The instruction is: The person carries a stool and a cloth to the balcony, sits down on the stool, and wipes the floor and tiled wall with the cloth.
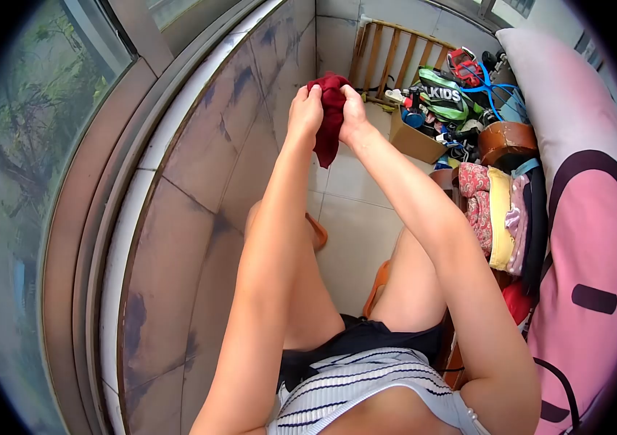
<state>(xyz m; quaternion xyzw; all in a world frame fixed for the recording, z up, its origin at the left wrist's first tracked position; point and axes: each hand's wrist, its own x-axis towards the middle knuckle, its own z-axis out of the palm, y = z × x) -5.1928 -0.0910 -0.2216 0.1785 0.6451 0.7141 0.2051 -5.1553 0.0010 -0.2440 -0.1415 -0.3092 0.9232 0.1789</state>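
Observation:
A dark red cloth (331, 119) is held up in front of me, out at arm's length. My left hand (305, 112) grips its left side with the thumb on top. On the opposite side, my right hand (353, 114) is closed on the cloth's edge. The fabric is bunched between both hands, and its lower end hangs down in a narrow point. Whether it is a garment cannot be made out. Most of my fingers are hidden behind the cloth.
A cardboard box (416, 138) piled with toys and a green bag (442, 94) stands ahead right, before a wooden slatted rail (399, 54). Folded fabrics (497, 217) and a large pink padded item (584, 268) line the right. A tiled wall (199, 188) and window are left.

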